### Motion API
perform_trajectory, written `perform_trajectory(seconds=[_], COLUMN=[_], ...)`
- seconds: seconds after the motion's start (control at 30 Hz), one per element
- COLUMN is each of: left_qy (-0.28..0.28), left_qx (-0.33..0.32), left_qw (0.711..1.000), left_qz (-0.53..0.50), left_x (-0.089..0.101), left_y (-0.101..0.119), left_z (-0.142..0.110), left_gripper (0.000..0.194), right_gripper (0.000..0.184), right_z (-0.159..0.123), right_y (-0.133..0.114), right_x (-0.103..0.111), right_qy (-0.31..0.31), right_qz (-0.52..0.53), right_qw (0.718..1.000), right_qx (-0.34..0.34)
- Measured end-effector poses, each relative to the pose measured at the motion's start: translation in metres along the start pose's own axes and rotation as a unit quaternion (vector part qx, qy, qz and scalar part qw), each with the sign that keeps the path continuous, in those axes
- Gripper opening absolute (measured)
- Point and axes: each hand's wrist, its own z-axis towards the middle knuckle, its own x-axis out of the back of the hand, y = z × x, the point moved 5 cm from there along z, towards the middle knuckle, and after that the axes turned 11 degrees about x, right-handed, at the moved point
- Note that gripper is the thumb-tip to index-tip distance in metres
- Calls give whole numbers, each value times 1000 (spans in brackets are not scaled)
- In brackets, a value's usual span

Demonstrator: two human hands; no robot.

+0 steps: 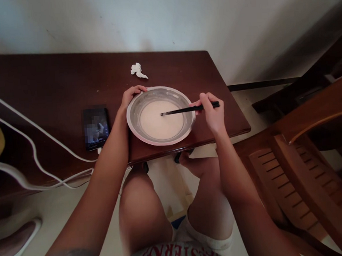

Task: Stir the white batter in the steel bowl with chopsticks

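Note:
A round metal bowl (133, 124) with a wide rim stands near the front edge of the dark wooden table. Inside it lies a smooth, pale, creamy liquid (159, 125). My left hand (132, 94) grips the bowl's far left rim with its fingers over the edge. Black chopsticks (184, 110) are held in my right hand (211, 109), at the bowl's right side. Their tips dip into the liquid near the middle. Whether it is one stick or two pressed together is hard to make out.
A crumpled white tissue (138, 70) lies behind the bowl on the table (53, 81). To the left is a phone (96, 128) with its screen lit, and white cables (33, 149) run nearby. A wooden slatted chair (279, 175) stands at right. Another person's foot (17, 248) shows lower left.

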Motion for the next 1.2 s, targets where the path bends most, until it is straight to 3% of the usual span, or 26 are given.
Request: perform_trajectory(seconds=[0.07,0.2,0.37,0.53,0.73,0.9,1.07,1.2], left_qy=[5,0,10,5,5,1,3,-8], left_qx=[0,-2,-6,-17,-21,-5,-10,-1], left_qw=[1000,1000,1000,1000,1000,1000,1000,999], left_qz=[9,-1,25,3,12,9,-7,-31], left_x=[2,2,2,1,1,1,1,0], left_y=[-1,-2,-1,0,1,-1,0,0], left_z=[1,3,2,2,2,3,3,2], left_gripper=[12,14,11,16,15,13,17,20], right_gripper=[42,38,41,38,43,39,42,42], right_z=[-1,-3,-1,-3,-2,-3,0,-2], right_y=[0,-3,-2,-3,-2,-3,-1,-2], right_x=[-1,-13,-2,-12,-1,-11,1,-8], right_qy=[-7,-82,-6,-95,-3,-89,1,-67], right_qz=[13,14,-1,17,7,11,1,11], right_qw=[1000,997,1000,995,1000,996,1000,998], right_qx=[-9,5,-2,7,-1,4,2,-8])
